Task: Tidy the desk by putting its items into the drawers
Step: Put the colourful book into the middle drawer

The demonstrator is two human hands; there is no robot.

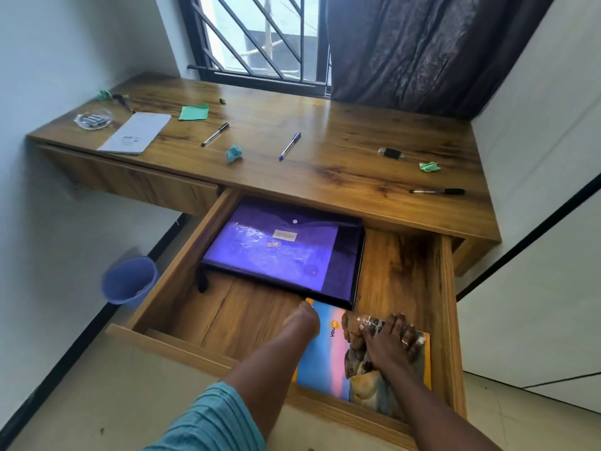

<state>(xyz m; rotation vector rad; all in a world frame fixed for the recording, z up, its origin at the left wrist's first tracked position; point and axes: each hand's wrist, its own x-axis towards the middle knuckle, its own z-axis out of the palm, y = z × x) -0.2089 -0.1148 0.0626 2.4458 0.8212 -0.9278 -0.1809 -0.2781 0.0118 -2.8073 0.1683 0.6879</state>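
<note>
The desk's middle drawer [182,255] is pulled out wide. Inside it a purple folder [276,252] lies on a flat black case [356,271]. A colourful book [328,362] lies at the drawer's near right. My left hand [302,320] is at the book's left edge, its fingers hidden under that edge. My right hand [390,340] presses flat on the cover with its fingers spread. On the desk top [341,125] lie a grey notebook [135,133], three pens [215,134] [290,145] [437,191], a green paper sheet [194,112] and a crumpled teal paper [234,153].
A glass dish [94,120] of small items stands at the desk's far left, a small black object [392,153] and a crumpled green paper [429,166] at the right. The left drawer [130,180] is closed. A blue bin [128,279] stands on the floor to the left. A dark curtain [422,50] hangs behind.
</note>
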